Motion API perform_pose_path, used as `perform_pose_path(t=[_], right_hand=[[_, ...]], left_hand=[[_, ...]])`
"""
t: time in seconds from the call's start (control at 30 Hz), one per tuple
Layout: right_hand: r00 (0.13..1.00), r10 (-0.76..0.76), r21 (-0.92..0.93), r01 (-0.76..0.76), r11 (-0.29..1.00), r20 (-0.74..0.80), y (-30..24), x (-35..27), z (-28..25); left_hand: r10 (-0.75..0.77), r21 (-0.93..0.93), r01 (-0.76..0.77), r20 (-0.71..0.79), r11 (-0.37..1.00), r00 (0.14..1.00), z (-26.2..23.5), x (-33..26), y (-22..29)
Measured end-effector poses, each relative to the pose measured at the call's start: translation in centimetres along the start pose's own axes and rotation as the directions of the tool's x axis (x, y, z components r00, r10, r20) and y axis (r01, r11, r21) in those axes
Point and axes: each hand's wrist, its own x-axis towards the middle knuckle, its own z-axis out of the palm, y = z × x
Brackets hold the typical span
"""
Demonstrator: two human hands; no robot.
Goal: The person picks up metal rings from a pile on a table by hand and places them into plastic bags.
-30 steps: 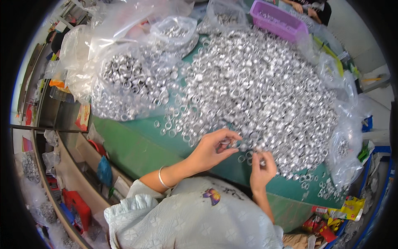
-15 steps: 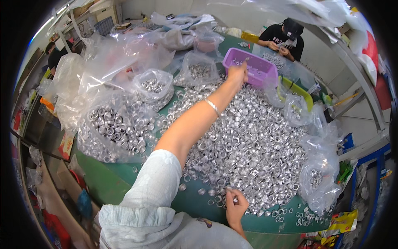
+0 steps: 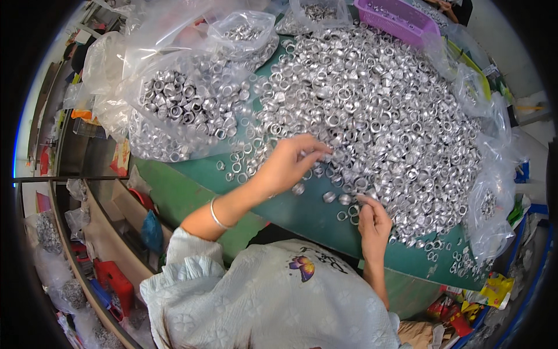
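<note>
A wide heap of silvery metal rings [image 3: 372, 110] covers much of the green table [image 3: 279, 209]. My left hand [image 3: 293, 161], with a bangle on its wrist, is at the near left edge of the heap, thumb and fingertips pinched together. Whatever lies between those fingertips is too small to make out. To its right, my right hand [image 3: 375, 220] is closed at the heap's near edge, thumb against forefinger. What it pinches, if anything, blends with the rings beside it. A few loose rings [image 3: 342, 215] lie between the two hands.
Clear plastic bags of rings [image 3: 174, 110] stand at the left, with another bag [image 3: 488, 203] at the right edge. A purple basket [image 3: 401, 23] sits beyond the heap, near another person's hand [image 3: 446, 9]. Shelves [image 3: 110, 232] with bags and boxes line the left side.
My left hand has come back from over the purple basket to the heap's near edge. My right hand stays by the near edge. The view has tilted down toward my body.
</note>
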Motion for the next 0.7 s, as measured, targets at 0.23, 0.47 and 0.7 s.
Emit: perform_pose_path(t=[0.23,0.47,0.7], right_hand=[[0.956,-0.247,-0.608,0.291,0.738,0.158,-0.4,1.5,3.9],[0.894,-0.329,-0.849,0.411,0.332,0.304,-0.2,5.2,7.0],[0.911,-0.297,-0.88,0.372,0.295,0.286,0.1,5.4,7.3]], left_hand=[[0.219,0.667,-0.169,0.009,0.725,0.976,2.8,-3.7,-3.7],[0.173,0.764,-0.32,0.27,0.56,0.947,0.7,-1.9,-3.1],[0.234,0.649,-0.404,0.336,0.644,0.912,0.1,-2.1,-4.2]])
